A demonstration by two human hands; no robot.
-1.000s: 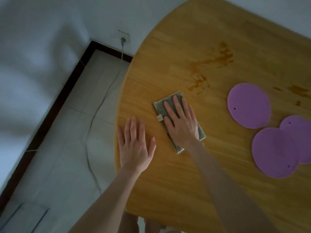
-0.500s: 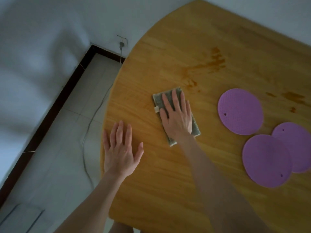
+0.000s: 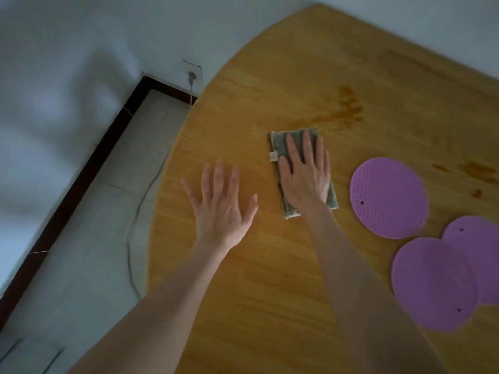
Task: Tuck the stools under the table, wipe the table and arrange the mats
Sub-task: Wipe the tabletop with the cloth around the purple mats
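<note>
My right hand (image 3: 306, 175) presses flat, fingers straight, on a folded grey cloth (image 3: 278, 143) lying on the round wooden table (image 3: 270, 292). Brown stains (image 3: 347, 109) sit just beyond the cloth, and more stains (image 3: 478, 172) lie at the far right. My left hand (image 3: 220, 203) rests flat on the table, fingers spread, left of the cloth. Three round purple mats lie to the right: one (image 3: 388, 198) beside the cloth, one (image 3: 434, 284) nearer me, and one (image 3: 478, 255) partly under it at the frame's edge. No stool is in view.
The table's curved edge runs down the left side above a pale tiled floor (image 3: 89, 252). A cable (image 3: 135, 228) trails over the floor from a wall socket (image 3: 192, 74). A dark skirting board (image 3: 81, 179) lines the white wall.
My right hand has slid the cloth away from me towards the brown stains. My left hand stays flat on the table. The camera view has shifted.
</note>
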